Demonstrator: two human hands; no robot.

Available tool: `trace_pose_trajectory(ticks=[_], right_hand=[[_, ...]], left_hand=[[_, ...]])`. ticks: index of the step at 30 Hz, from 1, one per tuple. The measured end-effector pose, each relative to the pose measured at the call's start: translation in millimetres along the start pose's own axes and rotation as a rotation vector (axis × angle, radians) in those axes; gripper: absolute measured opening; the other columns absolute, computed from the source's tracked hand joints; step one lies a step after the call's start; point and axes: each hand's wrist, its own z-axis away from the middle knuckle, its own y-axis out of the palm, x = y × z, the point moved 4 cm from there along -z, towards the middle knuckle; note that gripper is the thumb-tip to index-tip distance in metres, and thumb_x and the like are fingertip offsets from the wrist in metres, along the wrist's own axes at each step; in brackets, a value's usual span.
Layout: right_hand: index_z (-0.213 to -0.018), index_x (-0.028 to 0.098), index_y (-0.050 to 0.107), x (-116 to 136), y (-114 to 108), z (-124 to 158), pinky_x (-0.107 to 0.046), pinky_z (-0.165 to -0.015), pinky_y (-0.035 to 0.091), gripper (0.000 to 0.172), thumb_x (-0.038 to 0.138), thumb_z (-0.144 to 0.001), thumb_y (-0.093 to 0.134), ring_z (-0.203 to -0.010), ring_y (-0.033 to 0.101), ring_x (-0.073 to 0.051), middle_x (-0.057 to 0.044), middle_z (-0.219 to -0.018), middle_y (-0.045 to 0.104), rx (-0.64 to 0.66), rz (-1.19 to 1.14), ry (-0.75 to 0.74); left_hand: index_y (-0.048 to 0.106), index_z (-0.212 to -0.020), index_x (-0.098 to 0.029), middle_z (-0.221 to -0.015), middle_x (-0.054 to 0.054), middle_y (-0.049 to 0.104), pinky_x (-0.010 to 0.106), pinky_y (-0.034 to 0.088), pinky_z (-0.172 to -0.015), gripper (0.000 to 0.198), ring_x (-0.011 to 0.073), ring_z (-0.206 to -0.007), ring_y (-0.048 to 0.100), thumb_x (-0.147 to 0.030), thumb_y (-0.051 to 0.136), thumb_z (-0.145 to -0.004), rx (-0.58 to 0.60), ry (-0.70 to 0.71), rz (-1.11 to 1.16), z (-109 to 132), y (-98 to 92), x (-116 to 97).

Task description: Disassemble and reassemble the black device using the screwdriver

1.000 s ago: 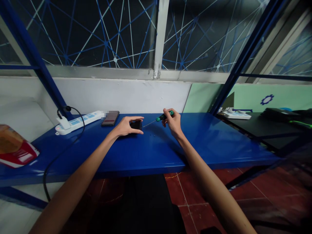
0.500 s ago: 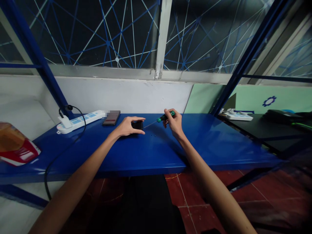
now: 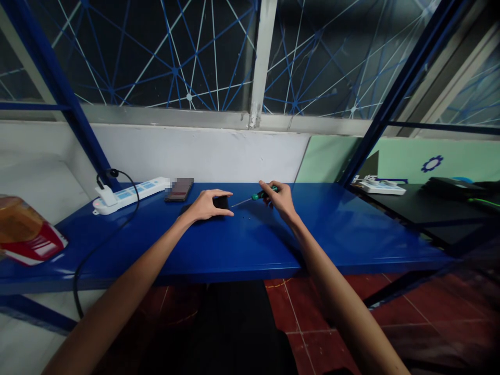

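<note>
**Bench Check: Screwdriver Held at Black Device**

The blue bench [image 3: 242,245] is carrying several items behind the work area. A white power strip [image 3: 130,193] is lying at the rear left, with a white plug [image 3: 104,196] seated in its near end. A black cable [image 3: 99,242] is trailing from it across the bench top and over the front edge. A dark phone [image 3: 179,188] is lying flat just beside the strip's far end, close behind the left hand. A red and orange object [image 3: 27,234] is sitting at the far left, well apart from the work. A few tiny specks [image 3: 246,215] are lying on the bench between the hands, too small to identify. Nothing is standing between the hands and the work. To the right, a separate black table [image 3: 425,208] is holding a white item [image 3: 380,186] and dark gear, too dim to identify.

The left hand [image 3: 209,204] is resting on the bench, its fingers closed around a black device [image 3: 222,202] and pinning it down. The right hand [image 3: 282,200] is hovering just beside it, fingers clamped on the green handle of a screwdriver [image 3: 258,196]. The shaft is slanting down and left, and its tip is sitting at the device's right edge; contact cannot be confirmed.
</note>
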Motion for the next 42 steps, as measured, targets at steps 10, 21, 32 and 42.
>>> trace_pose_trajectory(ticks=[10, 21, 32, 42], right_hand=[[-0.071, 0.017, 0.057, -27.1, -1.6, 0.1, -0.023, -0.033, 0.034, 0.025, 0.039, -0.074, 0.069, -0.036, 0.047, -0.01, 0.002, -0.05, 0.052, 0.305, 0.021, 0.377], [-0.063, 0.019, 0.045, -30.3, -4.6, 9.8, -0.021, -0.036, 0.021, 0.049, 0.064, -0.076, 0.06, -0.035, 0.03, -0.005, 0.008, -0.042, 0.035, 0.434, 0.19, 0.285], [-0.057, 0.016, 0.05, -28.1, -10.7, 8.6, -0.022, -0.041, 0.022, 0.054, 0.067, -0.076, 0.058, -0.042, 0.033, -0.006, 0.005, -0.046, 0.04, 0.385, 0.34, 0.147], [-0.064, 0.017, 0.052, -35.1, -11.7, 8.2, -0.022, -0.04, 0.023, 0.05, 0.066, -0.073, 0.062, -0.041, 0.035, -0.007, 0.005, -0.047, 0.044, 0.451, 0.308, 0.2]], left_hand=[[0.064, -0.121, -0.023, -0.124, 0.006, 0.065, 0.037, 0.046, -0.097, 0.068, 0.0277, -0.115, 0.059, -0.058, 0.075, -0.064, 0.061, -0.018, -0.067, 3.4, 10.3, 7.0], [0.063, -0.123, -0.023, -0.126, 0.008, 0.063, 0.04, 0.043, -0.098, 0.071, 0.0288, -0.116, 0.058, -0.06, 0.074, -0.064, 0.122, 0.011, -0.109, 3.3, 16.7, 12.0], [0.064, -0.121, -0.024, -0.126, 0.008, 0.063, 0.04, 0.043, -0.099, 0.07, 0.029, -0.117, 0.057, -0.061, 0.074, -0.064, 0.129, 0.019, -0.125, 3.1, 16.5, 9.1], [0.063, -0.121, -0.023, -0.125, 0.008, 0.063, 0.04, 0.043, -0.099, 0.07, 0.0281, -0.117, 0.057, -0.061, 0.074, -0.064, 0.129, 0.035, -0.134, 2.7, 16.9, 10.1]])
